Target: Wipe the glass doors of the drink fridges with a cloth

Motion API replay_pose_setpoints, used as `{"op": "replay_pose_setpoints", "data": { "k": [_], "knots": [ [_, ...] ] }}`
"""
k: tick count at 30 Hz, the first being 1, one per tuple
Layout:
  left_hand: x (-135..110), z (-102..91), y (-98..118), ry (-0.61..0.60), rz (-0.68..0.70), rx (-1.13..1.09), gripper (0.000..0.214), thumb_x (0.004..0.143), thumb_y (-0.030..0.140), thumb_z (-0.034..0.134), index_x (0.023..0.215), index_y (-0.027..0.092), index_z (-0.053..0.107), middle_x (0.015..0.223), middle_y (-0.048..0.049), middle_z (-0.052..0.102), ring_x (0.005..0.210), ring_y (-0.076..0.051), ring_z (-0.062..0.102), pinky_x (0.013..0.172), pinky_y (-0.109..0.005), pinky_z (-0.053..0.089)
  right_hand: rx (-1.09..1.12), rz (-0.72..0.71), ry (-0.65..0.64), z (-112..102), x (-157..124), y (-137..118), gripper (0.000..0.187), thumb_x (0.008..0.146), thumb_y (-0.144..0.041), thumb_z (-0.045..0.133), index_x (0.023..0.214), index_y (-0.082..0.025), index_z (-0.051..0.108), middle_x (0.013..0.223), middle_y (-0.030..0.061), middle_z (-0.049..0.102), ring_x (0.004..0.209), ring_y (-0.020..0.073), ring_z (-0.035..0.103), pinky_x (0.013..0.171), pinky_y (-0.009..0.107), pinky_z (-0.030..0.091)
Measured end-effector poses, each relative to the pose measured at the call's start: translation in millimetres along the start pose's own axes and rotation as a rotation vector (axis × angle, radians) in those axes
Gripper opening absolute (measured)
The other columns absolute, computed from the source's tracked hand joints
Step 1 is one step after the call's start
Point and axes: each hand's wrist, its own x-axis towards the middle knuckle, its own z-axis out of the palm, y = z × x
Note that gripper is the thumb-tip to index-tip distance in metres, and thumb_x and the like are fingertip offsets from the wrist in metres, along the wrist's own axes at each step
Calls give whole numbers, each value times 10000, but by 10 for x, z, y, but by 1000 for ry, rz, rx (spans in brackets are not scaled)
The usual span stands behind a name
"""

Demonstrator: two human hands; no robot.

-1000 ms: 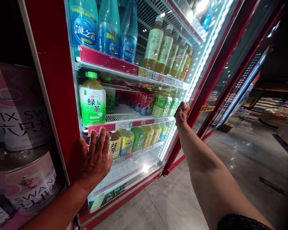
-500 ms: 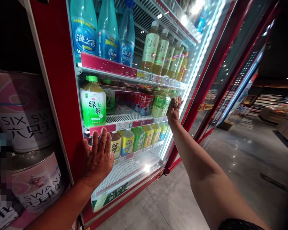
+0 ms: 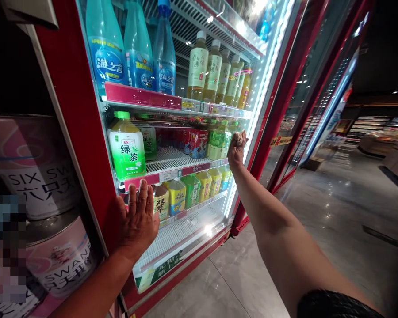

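A red drinks cooler [image 3: 73, 101] stands in front of me with its glass door [image 3: 172, 57] closed. My left hand [image 3: 135, 223] lies flat against the lower left of the glass, fingers stretched out, beside the red frame. My right hand [image 3: 236, 149] is stretched out to the right side of the glass at middle-shelf height, closed round a small crumpled brownish wad [image 3: 239, 138] pressed to the glass. Behind the glass, a green tea bottle [image 3: 128, 148] stands on the middle shelf.
Blue water bottles [image 3: 135, 48] and yellow tea bottles [image 3: 215, 70] fill the top shelf, small coloured bottles [image 3: 192, 190] the lower one. Printed tins [image 3: 43, 176] are stacked at the left. More cooler doors [image 3: 318, 88] run off to the right over a grey tiled floor [image 3: 318, 229].
My right hand has slid left along the glass with the wad, from the door's right edge to in front of the middle shelf. My left hand has stayed flat in place.
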Motion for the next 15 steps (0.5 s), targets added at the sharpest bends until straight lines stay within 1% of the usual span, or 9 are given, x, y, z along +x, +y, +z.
{"op": "replay_pose_setpoints", "data": {
  "k": [2, 4, 6, 8, 11, 13, 15],
  "knots": [
    [-2, -3, -10, -10, 7, 6, 1129, 873, 234, 676, 1631, 251, -162, 1738, -147, 80, 1606, -374, -46, 1253, -759, -39, 4, -5, -1, 11, -14, -35, 751, 981, -608, 398, 1575, -149, 374, 1688, 146, 335, 1619, 202, 213, 1356, 461, 75],
    [-6, -1, -18, -22, 13, 12, 1118, 878, 242, 674, 1635, 245, -149, 1738, -149, 81, 1607, -373, -45, 1249, -751, -71, 14, -69, -34, 17, -32, -81, 724, 983, -598, 433, 1568, -174, 390, 1687, 124, 346, 1624, 186, 193, 1358, 438, 56],
    [-7, -1, -19, -19, 7, 13, 1117, 873, 248, 676, 1639, 244, -137, 1741, -145, 59, 1608, -373, -47, 1251, -742, -76, 22, -132, -81, 11, -47, -125, 698, 993, -581, 449, 1570, -193, 389, 1691, 109, 346, 1629, 175, 174, 1357, 438, 20],
    [-2, -11, -9, -14, -6, 15, 1123, 867, 242, 674, 1638, 246, -142, 1743, -138, 45, 1609, -369, -48, 1255, -735, -69, 27, -146, -110, 5, -62, -175, 688, 1001, -570, 440, 1576, -196, 378, 1692, 110, 345, 1627, 178, 181, 1354, 460, 2],
    [9, -35, 16, -28, -2, 26, 1121, 868, 232, 659, 1634, 243, -158, 1743, -133, 67, 1610, -365, -48, 1258, -733, -68, 36, -117, -102, 34, -115, -308, 665, 1005, -558, 430, 1574, -217, 380, 1697, 90, 344, 1626, 178, 185, 1353, 479, 36],
    [11, -45, 26, -24, -5, 36, 1111, 867, 222, 649, 1635, 241, -154, 1743, -131, 80, 1611, -367, -39, 1260, -734, -67, 35, -132, -121, 72, -169, -420, 647, 1005, -551, 448, 1575, -251, 385, 1714, 57, 319, 1635, 171, 141, 1353, 471, 66],
    [6, -45, 22, -15, -10, 42, 1107, 863, 218, 645, 1636, 243, -148, 1744, -126, 73, 1611, -371, -26, 1261, -735, -62, 33, -170, -168, 100, -208, -494, 641, 1001, -549, 472, 1577, -278, 390, 1728, 28, 292, 1644, 167, 87, 1352, 466, 77]
  ]
}}
